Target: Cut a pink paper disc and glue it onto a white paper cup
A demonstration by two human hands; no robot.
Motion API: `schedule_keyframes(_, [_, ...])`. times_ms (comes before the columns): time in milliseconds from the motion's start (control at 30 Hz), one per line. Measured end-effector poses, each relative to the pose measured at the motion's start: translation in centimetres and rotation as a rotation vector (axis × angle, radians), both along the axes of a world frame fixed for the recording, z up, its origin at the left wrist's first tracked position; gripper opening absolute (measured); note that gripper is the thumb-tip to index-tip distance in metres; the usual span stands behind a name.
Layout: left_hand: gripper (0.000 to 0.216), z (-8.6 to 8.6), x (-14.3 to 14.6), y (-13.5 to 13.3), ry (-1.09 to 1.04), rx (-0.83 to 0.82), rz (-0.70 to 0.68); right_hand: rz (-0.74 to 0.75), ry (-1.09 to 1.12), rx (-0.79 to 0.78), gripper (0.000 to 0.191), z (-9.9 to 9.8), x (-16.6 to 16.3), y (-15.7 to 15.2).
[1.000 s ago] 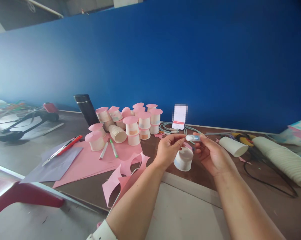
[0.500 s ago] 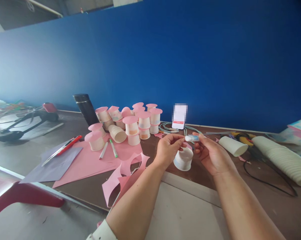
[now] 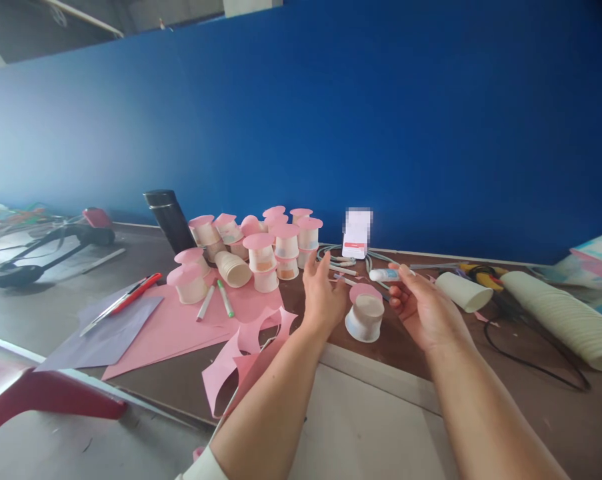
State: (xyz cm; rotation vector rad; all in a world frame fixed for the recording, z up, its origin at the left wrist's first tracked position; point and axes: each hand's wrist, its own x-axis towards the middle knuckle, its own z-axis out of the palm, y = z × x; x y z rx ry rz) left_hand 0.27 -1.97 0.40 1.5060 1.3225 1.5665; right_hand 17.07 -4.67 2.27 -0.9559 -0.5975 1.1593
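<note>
White and blue, a small tube is pinched in the right hand's fingers, right of the upside-down paper cup; its label is too blurry to read. Left of that cup, the left hand spreads its loose fingers. Round pink paper pokes out behind the cup.

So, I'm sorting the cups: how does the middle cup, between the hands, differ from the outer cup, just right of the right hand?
The middle cup stands upside down, base up; the outer cup lies on its side. The middle cup has a pale bluish patch, while the outer cup looks plain. In this view the middle cup looks squatter than the outer cup. Both are whitish.
</note>
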Motion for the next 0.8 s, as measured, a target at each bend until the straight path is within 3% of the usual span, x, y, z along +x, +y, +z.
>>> schedule_keyframes(133, [0.057, 0.8, 0.7, -1.1, -0.216, -0.031, -0.350, -0.011, -0.019, 0.008, 0.045, 0.3, -0.4, -0.2])
schedule_keyframes(200, [0.067, 1.0, 1.0, -1.5, -0.237, -0.039, -0.452, 0.002, -0.043, 0.010, 0.049, 0.3, -0.7, -0.4])
schedule_keyframes(267, [0.071, 0.9, 1.2, -1.7, -0.199, -0.064, -0.469, 0.030, -0.080, 0.010, 0.052, 0.4, -1.1, -0.6])
schedule_keyframes(467, [0.030, 0.7, 1.4, -1.5, -0.217, -0.144, -0.440, 0.097, -0.203, 0.018, 0.048, 0.4, -1.7, -1.1])
schedule_keyframes(633, [0.029, 1.3, 1.2, -1.6, -0.296, -0.199, -0.421, 0.168, -0.177, 0.025, 0.053, 0.6, -1.5, -1.3])
schedule_keyframes(800, [0.032, 1.3, 1.2, -1.8, -0.289, -0.193, -0.378, 0.135, -0.179, 0.014, 0.051, 0.4, -1.1, -1.1])
